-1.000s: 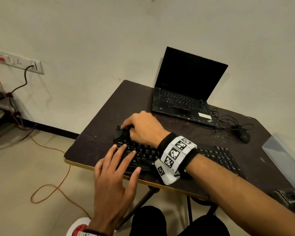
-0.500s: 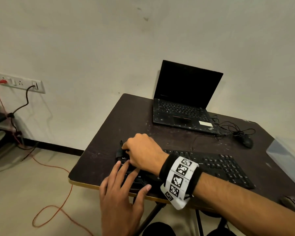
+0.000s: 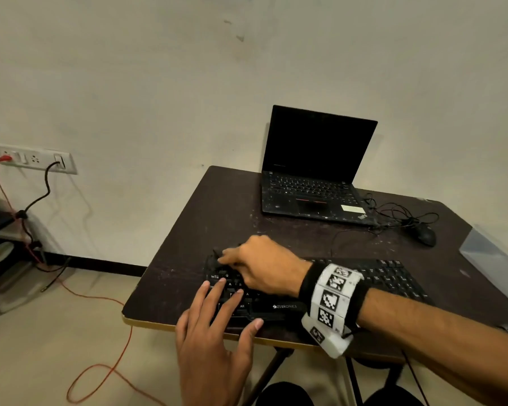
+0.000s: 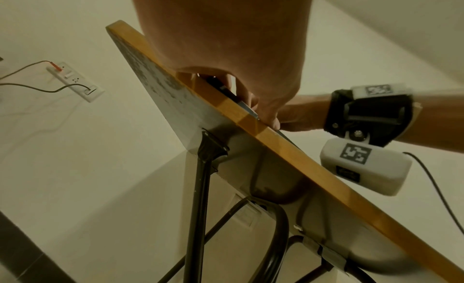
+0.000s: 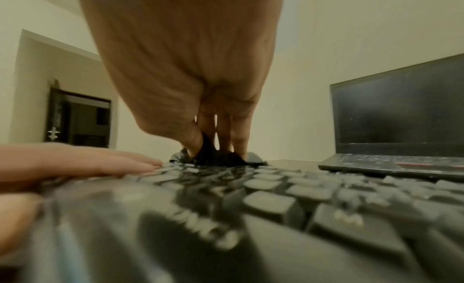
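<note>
Dim, warm indoor light casts soft shadows on the wall beside the laptop; the head view bows at its edges, and the right wrist view leaves the near keyboard blurred

Black keyboard, black cloth, dark-brown table

The right grip pinches a black cloth at the far edge of the keyboard; the left grip lies flat on its keys, beside a dark laptop.
</note>
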Action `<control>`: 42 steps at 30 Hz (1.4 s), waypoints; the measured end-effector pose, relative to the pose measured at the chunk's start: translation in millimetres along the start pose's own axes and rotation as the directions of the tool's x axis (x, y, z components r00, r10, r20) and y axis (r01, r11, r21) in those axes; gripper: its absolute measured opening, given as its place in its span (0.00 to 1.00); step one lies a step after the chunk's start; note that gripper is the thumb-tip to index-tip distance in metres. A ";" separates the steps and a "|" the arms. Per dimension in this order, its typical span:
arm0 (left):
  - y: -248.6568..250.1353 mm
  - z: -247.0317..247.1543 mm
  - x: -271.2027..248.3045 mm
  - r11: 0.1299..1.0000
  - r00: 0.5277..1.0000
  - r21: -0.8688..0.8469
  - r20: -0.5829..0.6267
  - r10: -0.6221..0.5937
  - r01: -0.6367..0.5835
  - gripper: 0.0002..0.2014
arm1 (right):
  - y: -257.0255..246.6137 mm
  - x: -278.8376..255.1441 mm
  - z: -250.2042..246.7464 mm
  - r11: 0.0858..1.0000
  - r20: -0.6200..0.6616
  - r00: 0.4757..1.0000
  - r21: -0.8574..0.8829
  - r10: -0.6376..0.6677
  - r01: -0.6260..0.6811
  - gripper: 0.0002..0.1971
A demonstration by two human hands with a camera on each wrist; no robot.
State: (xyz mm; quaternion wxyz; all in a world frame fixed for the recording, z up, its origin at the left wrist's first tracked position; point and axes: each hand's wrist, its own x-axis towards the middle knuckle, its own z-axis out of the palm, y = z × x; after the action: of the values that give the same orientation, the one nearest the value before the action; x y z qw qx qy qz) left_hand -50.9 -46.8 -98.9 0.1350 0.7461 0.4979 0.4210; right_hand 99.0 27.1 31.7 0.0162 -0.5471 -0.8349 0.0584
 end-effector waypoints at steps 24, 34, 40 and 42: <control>-3.8 0.9 0.2 1.000 1.000 -0.012 -0.003 -0.009 0.009 0.27 | 5.4 0.1 -0.7 0.987 0.150 0.976 0.013 -0.160 0.159 0.31; -0.6 -3.0 2.4 0.999 1.000 -0.034 0.016 0.000 0.001 0.27 | 8.4 37.2 -24.3 0.999 0.010 0.999 -0.013 -0.034 0.034 0.22; -0.4 -1.7 0.7 0.999 1.000 -0.043 -0.017 0.004 -0.005 0.25 | 17.9 30.0 -21.2 0.996 0.013 0.999 0.078 0.039 -0.039 0.14; -0.3 -1.9 0.5 0.999 1.000 -0.044 -0.015 0.002 -0.003 0.25 | 21.9 25.5 -13.5 0.995 0.028 0.998 0.087 0.052 -0.054 0.13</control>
State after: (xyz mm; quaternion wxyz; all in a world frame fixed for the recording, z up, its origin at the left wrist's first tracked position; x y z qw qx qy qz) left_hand -52.5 -46.6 -97.7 0.1473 0.7403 0.4885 0.4377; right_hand 110.0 60.2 41.6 0.0280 -0.5671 -0.8168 0.1023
